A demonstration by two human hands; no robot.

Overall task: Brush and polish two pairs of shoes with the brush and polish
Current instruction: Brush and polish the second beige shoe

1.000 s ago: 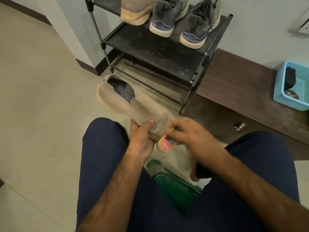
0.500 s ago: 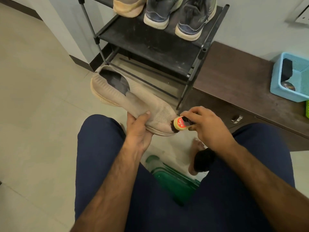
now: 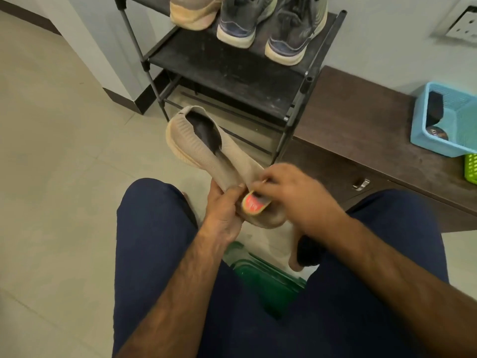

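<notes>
A beige knit slip-on shoe is held above my knees, heel pointing away. My left hand grips its front part from below, thumb on top. My right hand holds a small polish bottle with a red and yellow label against the toe of the shoe. On the black shoe rack stand a second beige shoe and a pair of grey sneakers. No brush shows clearly.
A dark wooden cabinet stands to the right of the rack, bearing a blue plastic basket with a dark object and a round tin, and a green basket at the edge. A green stool shows between my legs. Pale tiled floor spreads left.
My right hand has moved the polish bottle from the toe tip leftward onto the top of the toe, close to my left thumb. The shoe has stayed in my left hand.
</notes>
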